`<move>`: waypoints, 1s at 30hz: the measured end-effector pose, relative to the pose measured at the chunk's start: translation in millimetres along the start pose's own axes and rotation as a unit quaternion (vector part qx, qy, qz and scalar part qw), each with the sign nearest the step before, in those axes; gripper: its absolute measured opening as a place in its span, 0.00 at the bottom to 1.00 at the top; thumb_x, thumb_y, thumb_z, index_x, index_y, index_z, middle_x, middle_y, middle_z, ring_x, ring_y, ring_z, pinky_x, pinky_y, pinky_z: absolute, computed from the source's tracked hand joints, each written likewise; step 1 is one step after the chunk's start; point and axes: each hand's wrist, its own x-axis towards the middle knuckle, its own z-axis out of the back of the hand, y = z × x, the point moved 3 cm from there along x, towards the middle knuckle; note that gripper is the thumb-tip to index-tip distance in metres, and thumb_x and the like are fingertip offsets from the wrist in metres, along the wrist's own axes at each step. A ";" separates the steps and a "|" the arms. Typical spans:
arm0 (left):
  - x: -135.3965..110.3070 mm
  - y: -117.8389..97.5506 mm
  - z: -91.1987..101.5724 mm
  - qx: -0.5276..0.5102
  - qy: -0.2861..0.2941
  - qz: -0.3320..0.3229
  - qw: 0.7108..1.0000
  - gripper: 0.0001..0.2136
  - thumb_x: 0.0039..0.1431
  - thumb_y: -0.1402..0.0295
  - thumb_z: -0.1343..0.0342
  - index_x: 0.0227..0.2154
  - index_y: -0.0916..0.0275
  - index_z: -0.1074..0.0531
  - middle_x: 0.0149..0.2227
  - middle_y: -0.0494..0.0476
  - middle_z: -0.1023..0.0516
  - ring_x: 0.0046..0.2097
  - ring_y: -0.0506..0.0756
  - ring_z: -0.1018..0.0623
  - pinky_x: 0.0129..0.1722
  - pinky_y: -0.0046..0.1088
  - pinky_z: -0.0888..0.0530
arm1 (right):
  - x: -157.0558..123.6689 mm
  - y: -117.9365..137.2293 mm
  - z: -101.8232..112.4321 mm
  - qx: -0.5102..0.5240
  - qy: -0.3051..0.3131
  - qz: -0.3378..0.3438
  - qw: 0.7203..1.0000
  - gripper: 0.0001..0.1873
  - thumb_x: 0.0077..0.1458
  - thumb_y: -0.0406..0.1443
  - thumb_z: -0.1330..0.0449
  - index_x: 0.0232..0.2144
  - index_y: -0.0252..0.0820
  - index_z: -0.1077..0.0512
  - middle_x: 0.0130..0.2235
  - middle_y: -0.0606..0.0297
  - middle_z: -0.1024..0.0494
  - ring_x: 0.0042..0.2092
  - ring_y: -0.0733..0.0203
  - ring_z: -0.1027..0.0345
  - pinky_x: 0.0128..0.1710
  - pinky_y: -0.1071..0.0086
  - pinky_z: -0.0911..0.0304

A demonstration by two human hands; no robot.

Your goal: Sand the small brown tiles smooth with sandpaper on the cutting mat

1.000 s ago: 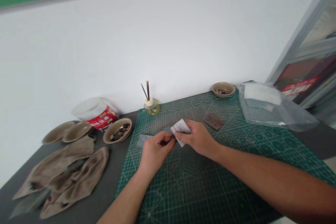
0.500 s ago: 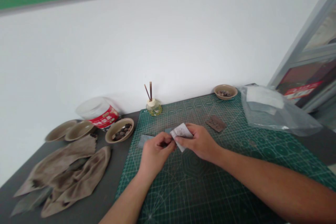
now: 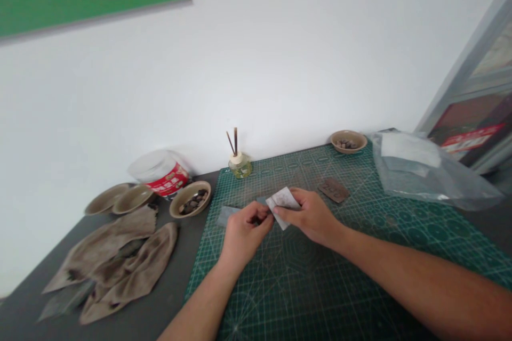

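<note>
My right hand (image 3: 314, 217) pinches a folded piece of sandpaper (image 3: 283, 205), its pale back with faint print facing up. My left hand (image 3: 248, 229) is closed right beside it, fingertips meeting at the sandpaper's left edge. Whatever small thing those fingers hold is hidden by them. Both hands are above the green cutting mat (image 3: 256, 287). Behind my left hand lies a grey-blue sheet (image 3: 226, 215), partly covered. To the right of my right hand is a flat brown piece (image 3: 334, 189) with dark marks written on it.
At left are a bowl of dark pebbles (image 3: 190, 200), more tan bowls (image 3: 134, 200), a plastic tub with a red label (image 3: 160, 170) and a stained brown cloth (image 3: 132, 272). A reed diffuser (image 3: 240, 165) stands near the wall. Far right are another pebble bowl (image 3: 348, 141) and a clear plastic bag (image 3: 428, 170).
The view has shifted slightly, so everything sits a little further right. My hands keep nearly the same pose around the sandpaper.
</note>
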 end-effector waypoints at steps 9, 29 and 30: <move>-2.3 -0.9 -3.0 0.012 -0.002 -0.013 1.000 0.09 0.55 0.65 0.42 0.23 0.62 0.31 0.23 0.49 0.28 0.26 0.49 0.29 0.27 0.22 0.34 | 3.1 -8.8 4.3 -0.007 -0.008 -0.046 0.999 0.11 0.53 0.41 0.38 0.33 0.38 0.23 0.30 0.66 0.22 0.31 0.61 0.31 0.29 0.73 0.40; 5.4 2.6 0.4 0.034 -0.075 -0.080 0.993 0.10 0.60 0.64 0.46 0.42 0.61 0.27 0.32 0.54 0.25 0.35 0.53 0.26 0.39 0.29 0.28 | -7.7 -15.6 14.5 -0.148 0.041 -0.058 0.986 0.27 0.40 0.31 0.35 0.47 0.39 0.28 0.35 0.65 0.22 0.33 0.62 0.31 0.32 0.73 0.42; 6.0 -0.9 1.7 0.031 -0.075 -0.083 0.993 0.11 0.60 0.65 0.47 0.43 0.61 0.27 0.34 0.55 0.25 0.36 0.53 0.25 0.40 0.30 0.28 | -12.8 -16.1 14.8 -0.157 0.046 -0.056 0.985 0.28 0.40 0.31 0.35 0.48 0.39 0.29 0.36 0.64 0.22 0.34 0.61 0.31 0.32 0.72 0.42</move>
